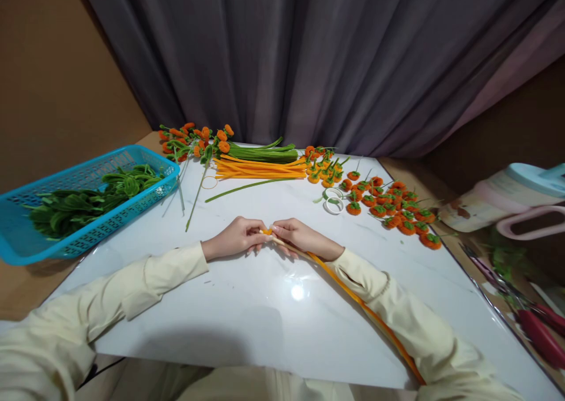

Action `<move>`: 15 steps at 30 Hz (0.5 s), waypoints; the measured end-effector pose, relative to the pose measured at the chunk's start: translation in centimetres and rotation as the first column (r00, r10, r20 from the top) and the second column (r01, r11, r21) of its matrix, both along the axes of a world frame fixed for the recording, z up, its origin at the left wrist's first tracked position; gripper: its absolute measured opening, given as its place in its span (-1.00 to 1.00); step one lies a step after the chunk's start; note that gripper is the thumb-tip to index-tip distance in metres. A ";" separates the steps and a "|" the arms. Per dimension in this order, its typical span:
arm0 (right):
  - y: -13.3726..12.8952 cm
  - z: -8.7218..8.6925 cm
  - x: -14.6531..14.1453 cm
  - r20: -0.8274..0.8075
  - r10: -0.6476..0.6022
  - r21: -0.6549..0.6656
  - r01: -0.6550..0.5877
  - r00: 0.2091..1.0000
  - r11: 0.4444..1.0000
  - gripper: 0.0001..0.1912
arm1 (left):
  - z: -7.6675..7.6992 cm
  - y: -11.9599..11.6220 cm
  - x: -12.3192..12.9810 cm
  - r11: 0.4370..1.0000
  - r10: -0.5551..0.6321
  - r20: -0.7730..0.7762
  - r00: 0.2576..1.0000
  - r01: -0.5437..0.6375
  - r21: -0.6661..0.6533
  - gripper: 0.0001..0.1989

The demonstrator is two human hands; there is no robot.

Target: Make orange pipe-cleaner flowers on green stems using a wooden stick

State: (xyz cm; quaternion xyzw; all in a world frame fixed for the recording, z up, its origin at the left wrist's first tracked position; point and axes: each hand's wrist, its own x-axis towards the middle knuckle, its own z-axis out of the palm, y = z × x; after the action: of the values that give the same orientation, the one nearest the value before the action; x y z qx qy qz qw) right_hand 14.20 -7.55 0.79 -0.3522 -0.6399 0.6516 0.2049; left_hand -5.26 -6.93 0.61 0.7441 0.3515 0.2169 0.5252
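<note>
Both hands meet over the middle of the white table. My left hand (241, 236) pinches the end of an orange pipe cleaner (335, 277), which shows as a small orange bit between the fingertips. Closed on the same piece is my right hand (304, 238), its thumb close to the left fingers. A thin pale stick (279, 241) also lies at the right fingers. From there the long orange strand runs down along my right forearm to the table's front edge. Beyond the hands lie a bundle of orange pipe cleaners (260, 168) and a bundle of green ones (260, 153).
A blue basket (57, 249) of green leaves stands at left. Orange flowers on stems (223, 136) lie at the back left. Several small orange persimmon-like pieces (399, 206) spread at right, near white rings (334, 205). A tumbler (507, 198) and red-handled pliers (541, 336) are far right.
</note>
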 end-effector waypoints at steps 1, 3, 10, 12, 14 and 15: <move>0.0 -0.1 0.0 -0.005 -0.002 -0.004 0.002 1.000 1.000 -0.68 | 0.0 0.0 0.0 1.000 0.008 0.000 1.000 -0.008 -0.008 -0.74; 0.1 -0.2 0.1 -0.016 0.000 -0.012 0.000 1.000 1.000 -0.68 | 0.1 0.0 0.1 1.000 0.011 -0.004 1.000 -0.011 -0.022 -0.74; 0.0 -0.2 0.2 -0.030 -0.012 -0.017 0.012 0.999 1.000 -0.67 | 0.3 0.1 0.1 0.998 -0.012 0.016 1.000 0.013 -0.069 -0.73; 0.0 -0.1 0.2 -0.035 -0.011 -0.019 0.010 0.999 1.000 -0.67 | 0.4 0.1 0.1 0.996 -0.026 0.027 0.999 0.028 -0.084 -0.71; 0.0 -0.1 0.2 -0.041 -0.007 -0.018 0.007 0.999 1.000 -0.68 | 0.4 0.1 0.1 0.996 -0.033 0.036 0.999 0.036 -0.086 -0.69; 0.0 -0.2 0.2 -0.043 -0.008 -0.015 0.007 0.999 1.000 -0.68 | 0.4 0.1 0.2 0.996 -0.029 0.041 0.999 0.032 -0.088 -0.67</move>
State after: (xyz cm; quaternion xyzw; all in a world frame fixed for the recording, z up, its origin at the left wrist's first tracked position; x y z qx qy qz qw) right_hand 14.38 -7.52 0.63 -0.3419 -0.6290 0.6630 0.2187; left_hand -5.11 -6.81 0.98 0.7208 0.3388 0.2078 0.5679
